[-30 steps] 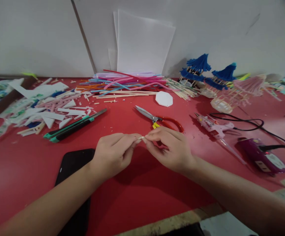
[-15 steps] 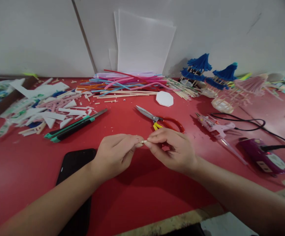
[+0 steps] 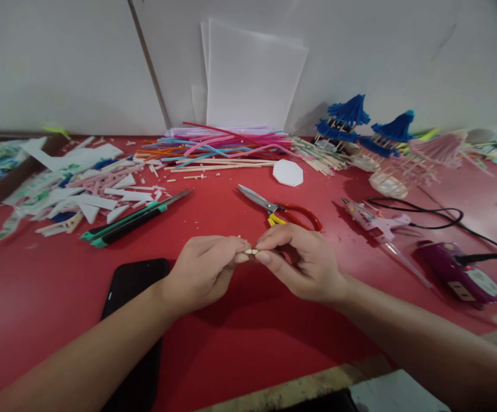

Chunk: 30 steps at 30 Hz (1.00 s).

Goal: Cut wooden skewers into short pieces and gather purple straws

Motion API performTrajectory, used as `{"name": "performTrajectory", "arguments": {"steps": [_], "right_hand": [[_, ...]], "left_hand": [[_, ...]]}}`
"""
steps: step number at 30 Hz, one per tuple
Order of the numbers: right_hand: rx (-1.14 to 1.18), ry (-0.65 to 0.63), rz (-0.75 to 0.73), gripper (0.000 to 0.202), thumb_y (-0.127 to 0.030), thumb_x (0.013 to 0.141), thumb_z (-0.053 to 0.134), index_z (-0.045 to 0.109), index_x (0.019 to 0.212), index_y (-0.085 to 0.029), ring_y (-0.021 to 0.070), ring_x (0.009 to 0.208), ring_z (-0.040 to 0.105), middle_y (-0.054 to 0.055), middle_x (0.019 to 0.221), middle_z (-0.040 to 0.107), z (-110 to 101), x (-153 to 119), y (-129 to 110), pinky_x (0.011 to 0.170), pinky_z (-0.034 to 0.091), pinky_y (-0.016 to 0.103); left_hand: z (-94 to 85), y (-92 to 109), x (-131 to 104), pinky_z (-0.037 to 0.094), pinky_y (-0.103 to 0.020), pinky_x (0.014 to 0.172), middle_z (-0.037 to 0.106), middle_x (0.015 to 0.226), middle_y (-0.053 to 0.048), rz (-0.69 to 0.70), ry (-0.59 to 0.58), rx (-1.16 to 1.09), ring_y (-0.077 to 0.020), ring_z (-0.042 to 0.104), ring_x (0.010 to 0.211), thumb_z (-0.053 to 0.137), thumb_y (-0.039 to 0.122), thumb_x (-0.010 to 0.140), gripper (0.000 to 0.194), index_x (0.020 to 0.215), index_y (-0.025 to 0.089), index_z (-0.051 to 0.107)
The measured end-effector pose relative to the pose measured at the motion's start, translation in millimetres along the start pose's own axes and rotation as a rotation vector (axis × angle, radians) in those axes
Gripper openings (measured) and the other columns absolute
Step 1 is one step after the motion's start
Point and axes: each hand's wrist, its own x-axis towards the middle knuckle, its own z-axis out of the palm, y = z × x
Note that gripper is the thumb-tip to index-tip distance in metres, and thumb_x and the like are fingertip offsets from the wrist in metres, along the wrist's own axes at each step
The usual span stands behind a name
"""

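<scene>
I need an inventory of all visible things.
Table: one, red, beneath
Sheets: several, white, back centre
Pipe cleaners: many, multicoloured, back
Sticks: many, pale, back
Octagon: one, white, centre
Models: three, blue and pink, back right
Scraps: many, mixed, left
Cutter: one, green-black, left
Phone: one, black, lower left
Scissors: one, red-handled, centre
Glue gun: one, pink, right
Cable: apparently one, black, right
Socket box: one, purple, right
Bits: apparently two, pale, centre
Hands: two, bare, pinching bits
</scene>
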Motion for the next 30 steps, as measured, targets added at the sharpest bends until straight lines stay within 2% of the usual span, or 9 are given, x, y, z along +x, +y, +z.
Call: {"name": "performTrajectory", "arguments": {"steps": [5, 9, 16, 24, 27, 30], "right_hand": [[-0.024, -0.007, 0.001, 0.001, -0.019, 0.082, 0.057, 0.057, 0.083, -0.018, 0.0093, 0.063, 0.061, 0.002, 0.074, 0.067, -0.6, 0.4, -1.9, 0.055, 0.049, 0.021], [-0.118, -0.002, -0.008, 0.002, -0.018, 0.083, 0.055, 0.057, 0.083, -0.018, 0.0088, 0.062, 0.06, 0.001, 0.072, 0.066, -1.3, 0.5, -0.1, 0.053, 0.047, 0.02], [-0.244, -0.02, -0.108, 0.005, -0.015, 0.082, 0.056, 0.057, 0.085, -0.019, 0.0108, 0.071, 0.062, 0.002, 0.075, 0.066, -6.2, 1.7, 7.6, 0.066, 0.05, 0.023], [-0.319, -0.009, -0.216, 0.01, -0.011, 0.08, 0.057, 0.056, 0.087, -0.018, 0.0111, 0.076, 0.063, 0.002, 0.078, 0.068, -7.7, 2.0, 7.3, 0.071, 0.051, 0.022], [-0.343, 0.028, -0.229, 0.011, -0.011, 0.079, 0.057, 0.055, 0.086, -0.019, 0.0105, 0.07, 0.061, 0.001, 0.074, 0.066, -10.1, 2.6, 8.0, 0.065, 0.05, 0.021], [-0.381, 0.12, -0.193, 0.012, -0.01, 0.077, 0.058, 0.054, 0.083, -0.02, 0.01, 0.062, 0.058, 0.0, 0.07, 0.063, -15.5, 3.2, 9.5, 0.058, 0.049, 0.021]], "left_hand": [[0.4, -0.2, -0.7, 0.048, -0.02, 0.054, 0.066, 0.066, -0.001, 0.012, 0.017, 0.039, -0.0106, 0.06, 0.055, 0.039, 0.016, 0.089, 0.016, 0.079, 0.019, 0.051], [-0.5, 0.0, -1.0, 0.048, -0.025, 0.057, 0.07, 0.073, -0.003, 0.023, 0.058, 0.177, -0.0139, 0.062, 0.058, 0.046, 0.015, 0.085, 0.009, 0.083, 0.018, 0.054], [-2.0, 1.2, 0.9, 0.045, -0.026, 0.058, 0.072, 0.076, -0.004, 0.033, 0.064, 0.262, -0.014, 0.062, 0.06, 0.047, 0.016, 0.085, 0.011, 0.086, 0.018, 0.058], [-3.7, 2.8, 5.9, 0.04, -0.032, 0.06, 0.072, 0.077, -0.002, 0.043, 0.053, 0.289, -0.0145, 0.057, 0.057, 0.05, 0.014, 0.083, 0.008, 0.082, 0.018, 0.057], [-5.3, -1.8, 3.4, 0.041, -0.033, 0.063, 0.072, 0.077, -0.003, 0.003, 0.114, 0.305, -0.0149, 0.057, 0.059, 0.05, 0.011, 0.082, 0.009, 0.083, 0.018, 0.057], [-7.1, -7.4, -0.7, 0.043, -0.033, 0.067, 0.071, 0.077, -0.003, -0.048, 0.195, 0.316, -0.0155, 0.058, 0.061, 0.052, 0.01, 0.081, 0.01, 0.085, 0.018, 0.057]]}}
